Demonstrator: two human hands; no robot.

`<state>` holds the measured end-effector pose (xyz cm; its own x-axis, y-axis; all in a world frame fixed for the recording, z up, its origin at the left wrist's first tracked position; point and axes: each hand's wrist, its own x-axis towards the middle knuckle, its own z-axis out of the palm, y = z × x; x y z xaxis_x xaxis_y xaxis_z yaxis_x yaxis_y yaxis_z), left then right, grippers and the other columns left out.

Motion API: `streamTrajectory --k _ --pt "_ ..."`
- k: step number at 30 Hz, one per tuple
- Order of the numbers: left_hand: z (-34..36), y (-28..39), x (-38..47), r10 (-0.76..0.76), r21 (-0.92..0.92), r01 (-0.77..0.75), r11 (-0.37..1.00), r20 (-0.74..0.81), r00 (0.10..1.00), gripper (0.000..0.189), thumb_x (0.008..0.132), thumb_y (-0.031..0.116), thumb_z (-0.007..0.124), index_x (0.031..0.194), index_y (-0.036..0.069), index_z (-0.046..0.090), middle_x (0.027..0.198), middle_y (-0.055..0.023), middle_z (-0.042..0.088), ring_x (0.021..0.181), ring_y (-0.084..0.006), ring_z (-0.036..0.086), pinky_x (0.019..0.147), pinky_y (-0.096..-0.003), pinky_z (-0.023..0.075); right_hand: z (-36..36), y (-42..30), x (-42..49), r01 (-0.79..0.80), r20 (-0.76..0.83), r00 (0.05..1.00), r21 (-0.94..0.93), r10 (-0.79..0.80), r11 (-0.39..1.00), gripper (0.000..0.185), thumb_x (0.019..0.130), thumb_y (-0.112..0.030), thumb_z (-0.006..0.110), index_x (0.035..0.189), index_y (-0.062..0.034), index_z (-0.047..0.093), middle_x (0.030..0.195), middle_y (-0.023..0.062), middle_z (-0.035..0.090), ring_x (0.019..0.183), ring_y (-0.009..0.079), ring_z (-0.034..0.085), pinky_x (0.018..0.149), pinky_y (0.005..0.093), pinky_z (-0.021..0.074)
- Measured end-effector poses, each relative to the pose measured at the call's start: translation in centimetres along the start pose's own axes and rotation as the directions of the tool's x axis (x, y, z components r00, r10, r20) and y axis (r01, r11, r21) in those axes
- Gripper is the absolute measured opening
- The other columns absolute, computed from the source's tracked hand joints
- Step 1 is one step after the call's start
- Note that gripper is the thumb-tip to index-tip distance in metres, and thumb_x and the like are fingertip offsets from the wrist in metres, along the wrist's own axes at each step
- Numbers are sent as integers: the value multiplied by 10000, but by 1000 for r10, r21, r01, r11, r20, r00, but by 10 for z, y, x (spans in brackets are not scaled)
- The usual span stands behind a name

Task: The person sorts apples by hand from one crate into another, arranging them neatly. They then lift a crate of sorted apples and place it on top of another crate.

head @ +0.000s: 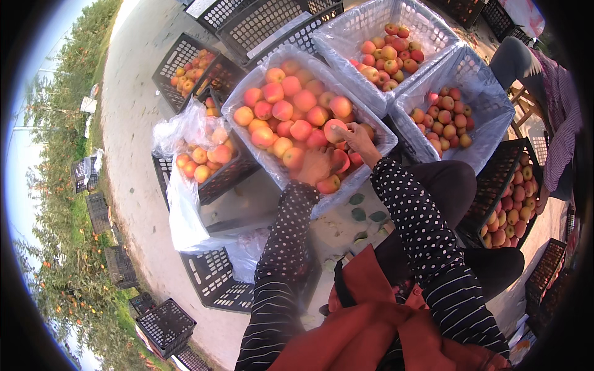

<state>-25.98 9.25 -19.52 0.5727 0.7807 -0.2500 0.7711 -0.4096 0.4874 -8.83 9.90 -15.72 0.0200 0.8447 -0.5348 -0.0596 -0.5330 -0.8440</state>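
A plastic crate lined with clear film (pixel 386 135) stands before me, filled with red and yellow apples (pixel 282 110). Between the fingers of my right hand (pixel 363 143) is a red apple (pixel 334 130), held just above the others near the crate's near right side. My left hand (pixel 316 166) reaches down among the fruit, back of the hand up. Its fingertips meet a red apple (pixel 341 160), but whether they grip it is hidden. Another apple (pixel 328 184) lies at the near edge, below my left hand.
Two more lined crates of apples, one behind (pixel 352 44) and one at right (pixel 496 99), adjoin mine. Left is a black crate (pixel 227 178) with apples and loose film. A seated person (pixel 559 106) is beside a tilted apple crate (pixel 471 208). Leaves (pixel 358 214) litter the ground.
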Motion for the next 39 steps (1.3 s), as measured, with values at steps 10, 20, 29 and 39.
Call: streamTrajectory --k 10,20,29,39 --pt "-9 15 -32 185 157 -153 976 -216 959 528 785 327 670 1218 47 552 1147 -129 597 1063 -301 515 881 -412 387 29 -2 2 131 17 987 -679 -162 723 780 755 -626 622 1140 48 553 1028 234 654 969 362 642 816 433 497" --pt "-21 13 -64 107 -219 -212 952 -411 905 466 727 64 662 1185 62 574 1211 -96 568 1173 -301 497 1010 -412 376 38 -6 -7 205 62 956 -841 -287 501 674 806 -560 603 1145 19 538 1100 240 606 1000 412 615 807 504 506" --pt "-56 -40 -75 -44 -10 43 999 -315 948 596 691 34 680 1262 67 515 1309 -96 496 1177 -323 474 987 -425 438 33 2 -17 401 286 891 -859 -352 317 629 739 -225 659 1309 -146 404 1177 233 545 980 399 622 747 482 536" --pt "-50 -28 -68 -226 312 313 897 -286 931 568 663 185 788 1147 70 512 1073 -127 514 1010 -317 539 845 -453 457 52 -13 -14 113 13 990 -662 -139 741 802 741 -483 720 1257 27 378 1056 321 597 985 427 621 773 464 517"
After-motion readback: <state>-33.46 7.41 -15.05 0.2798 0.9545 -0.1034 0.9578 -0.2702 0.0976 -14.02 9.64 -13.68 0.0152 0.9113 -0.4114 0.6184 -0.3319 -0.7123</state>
